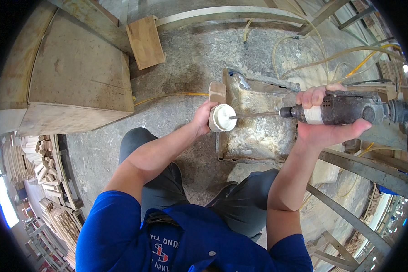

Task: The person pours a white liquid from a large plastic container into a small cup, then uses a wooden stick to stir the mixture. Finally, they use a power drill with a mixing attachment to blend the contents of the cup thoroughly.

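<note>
My left hand (202,119) is closed round a small cup (224,122) with thick white stuff inside, its mouth tilted to the right. A thin metal rod (258,114) reaches from the chuck of a dark power drill (344,109) to the white stuff; its tip is at or in it. My right hand (319,134) grips the drill's body, fingers over the far side and thumb along the near side. A pale band wraps the drill near its front. Just beyond the cup is a small tan block (217,92), partly hidden.
A stained tray (245,147) lies on the floor beneath the rod. To the left stands a large wooden box (79,63), with a wooden board (145,43) beyond it. Wood pieces (45,158) are stacked at far left. Metal bars (362,165) and loose hoses (322,47) are at right.
</note>
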Tool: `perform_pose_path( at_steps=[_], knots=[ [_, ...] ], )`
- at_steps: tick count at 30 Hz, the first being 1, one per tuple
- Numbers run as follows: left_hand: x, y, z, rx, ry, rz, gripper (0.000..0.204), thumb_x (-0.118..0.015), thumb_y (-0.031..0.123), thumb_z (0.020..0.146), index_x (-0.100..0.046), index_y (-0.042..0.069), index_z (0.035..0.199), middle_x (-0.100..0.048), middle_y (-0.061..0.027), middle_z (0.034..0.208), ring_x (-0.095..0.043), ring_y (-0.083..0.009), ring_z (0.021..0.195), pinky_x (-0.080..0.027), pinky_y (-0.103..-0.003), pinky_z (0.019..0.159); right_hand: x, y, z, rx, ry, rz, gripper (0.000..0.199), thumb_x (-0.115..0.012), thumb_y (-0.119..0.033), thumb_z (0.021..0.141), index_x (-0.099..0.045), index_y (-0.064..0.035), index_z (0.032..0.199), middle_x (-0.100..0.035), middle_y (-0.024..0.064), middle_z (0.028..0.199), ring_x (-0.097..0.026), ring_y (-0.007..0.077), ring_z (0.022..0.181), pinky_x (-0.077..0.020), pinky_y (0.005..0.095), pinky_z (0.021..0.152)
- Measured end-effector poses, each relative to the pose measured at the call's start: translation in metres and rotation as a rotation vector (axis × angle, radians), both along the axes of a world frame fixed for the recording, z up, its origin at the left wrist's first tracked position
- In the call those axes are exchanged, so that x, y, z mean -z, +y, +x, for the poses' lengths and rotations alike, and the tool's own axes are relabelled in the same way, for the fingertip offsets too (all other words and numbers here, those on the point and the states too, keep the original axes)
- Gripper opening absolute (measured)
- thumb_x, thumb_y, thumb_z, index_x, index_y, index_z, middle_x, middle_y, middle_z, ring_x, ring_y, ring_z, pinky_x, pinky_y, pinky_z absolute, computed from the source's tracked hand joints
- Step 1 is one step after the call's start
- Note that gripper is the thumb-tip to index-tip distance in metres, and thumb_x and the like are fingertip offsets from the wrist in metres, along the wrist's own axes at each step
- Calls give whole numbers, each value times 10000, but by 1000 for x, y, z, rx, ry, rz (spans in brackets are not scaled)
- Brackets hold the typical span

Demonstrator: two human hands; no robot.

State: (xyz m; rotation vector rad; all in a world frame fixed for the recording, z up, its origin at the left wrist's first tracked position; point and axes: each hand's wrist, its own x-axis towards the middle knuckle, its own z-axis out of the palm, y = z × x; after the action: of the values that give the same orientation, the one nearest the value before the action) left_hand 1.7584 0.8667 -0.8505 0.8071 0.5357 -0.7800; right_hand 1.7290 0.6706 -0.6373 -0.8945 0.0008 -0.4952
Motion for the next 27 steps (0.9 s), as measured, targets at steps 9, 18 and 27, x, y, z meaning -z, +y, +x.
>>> perform_pose_path(
  at_steps=[9, 18, 27],
  knots=[
    [3, 1, 2, 16, 2, 43, 240, -463, 203, 847, -469, 123, 1073, -580, -81, 992, -590, -237, 901, -495, -434, 794, 1, -1, 2, 0, -5, 5, 895, -305, -863, 632, -547, -37, 876, -509, 102, 569, -450, 206, 480, -384, 343, 493],
    [-3, -1, 2, 15, 4, 1, 262, -441, 132, 854, -426, 99, 1113, -563, -104, 983, -594, -238, 879, -513, -433, 763, 4, -3, 4, -7, -54, -28, 881, -293, -839, 670, -550, -24, 880, -521, 118, 559, -467, 219, 466, -401, 346, 472],
    [-2, 1, 1, 10, -16, 9, 248, -444, 136, 853, -446, 102, 1099, -568, -100, 968, -595, -230, 874, -512, -428, 755, 3, 2, 2, 2, -64, -46, 876, -294, -830, 681, -547, -15, 878, -525, 119, 562, -478, 228, 466, -408, 352, 459]
  ],
)
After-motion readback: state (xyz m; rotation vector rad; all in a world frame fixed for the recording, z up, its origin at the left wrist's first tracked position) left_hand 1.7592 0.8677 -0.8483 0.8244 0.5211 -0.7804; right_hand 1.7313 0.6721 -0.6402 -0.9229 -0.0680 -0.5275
